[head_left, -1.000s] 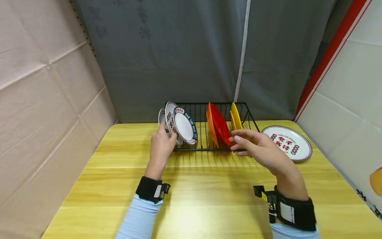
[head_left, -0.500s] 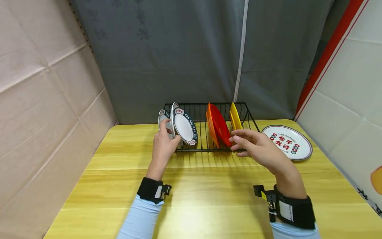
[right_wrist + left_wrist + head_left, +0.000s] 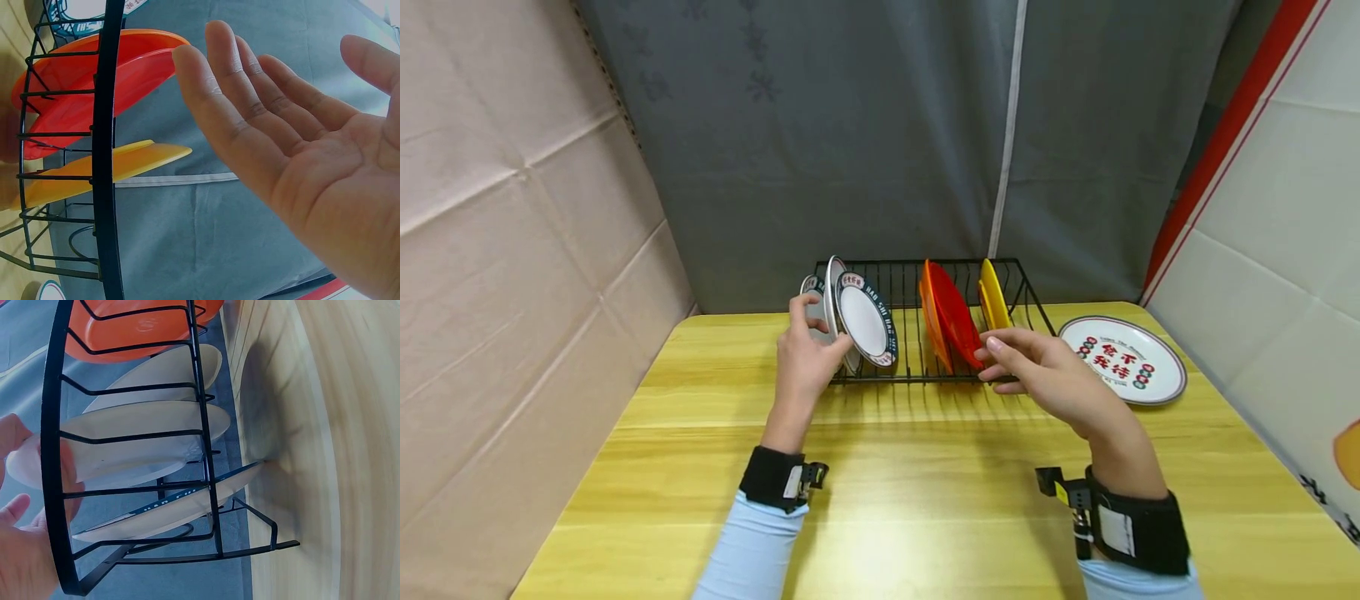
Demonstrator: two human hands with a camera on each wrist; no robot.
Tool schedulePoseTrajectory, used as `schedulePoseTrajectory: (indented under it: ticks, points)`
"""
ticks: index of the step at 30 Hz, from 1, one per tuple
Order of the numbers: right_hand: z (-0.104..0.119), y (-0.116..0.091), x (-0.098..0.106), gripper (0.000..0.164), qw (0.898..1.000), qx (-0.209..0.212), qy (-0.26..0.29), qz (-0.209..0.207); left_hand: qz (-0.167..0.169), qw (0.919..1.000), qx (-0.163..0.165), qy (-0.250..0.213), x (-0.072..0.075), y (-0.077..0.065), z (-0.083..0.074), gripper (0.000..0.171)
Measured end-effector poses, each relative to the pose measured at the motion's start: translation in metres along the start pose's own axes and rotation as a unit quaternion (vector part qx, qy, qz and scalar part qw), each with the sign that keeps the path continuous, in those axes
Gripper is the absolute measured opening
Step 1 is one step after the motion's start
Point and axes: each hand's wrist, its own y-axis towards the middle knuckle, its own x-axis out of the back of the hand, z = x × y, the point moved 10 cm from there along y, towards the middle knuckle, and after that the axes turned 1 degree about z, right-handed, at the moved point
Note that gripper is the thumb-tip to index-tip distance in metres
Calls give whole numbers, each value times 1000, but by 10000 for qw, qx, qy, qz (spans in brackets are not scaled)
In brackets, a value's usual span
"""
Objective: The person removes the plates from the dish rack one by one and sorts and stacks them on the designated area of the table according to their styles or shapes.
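My left hand is at the left end of the black wire dish rack. Its thumb and fingers straddle the edge of a white plate standing nearly upright in the rack. In the left wrist view, the thumb lies on one side of that white plate and fingers on the other. To its right leans a white plate with a dark lettered rim; another rimmed plate stands on its left. My right hand, palm bare and fingers extended, hovers at the rack's front right, near a red plate.
An orange plate leans beside the red one, and a yellow plate stands further right in the rack. A white plate with red characters lies flat on the wooden table. Behind hangs a grey curtain.
The white plate in my left hand has turned from showing its printed face to nearly edge-on, then shifted slightly left with the hand. My right hand has stayed put.
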Motion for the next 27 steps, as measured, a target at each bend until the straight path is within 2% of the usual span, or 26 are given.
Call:
schedulePoseTrajectory:
  ticks: [5,11,22,27]
  points:
    - [-2,0,-3,60,10000,-37,-9,82,-144,9994,-144,-275,6,-2,-4,59]
    - [-1,2,-4,60,9999,-27,-93,84,-460,9948,-555,-723,20,-3,-17,56]
    - [-3,2,-6,60,9999,-53,-113,91,-826,9908,-805,-712,39,-13,-40,51]
    - [0,2,-8,59,9998,49,-75,159,-1066,9882,-896,-635,54,-20,-55,47]
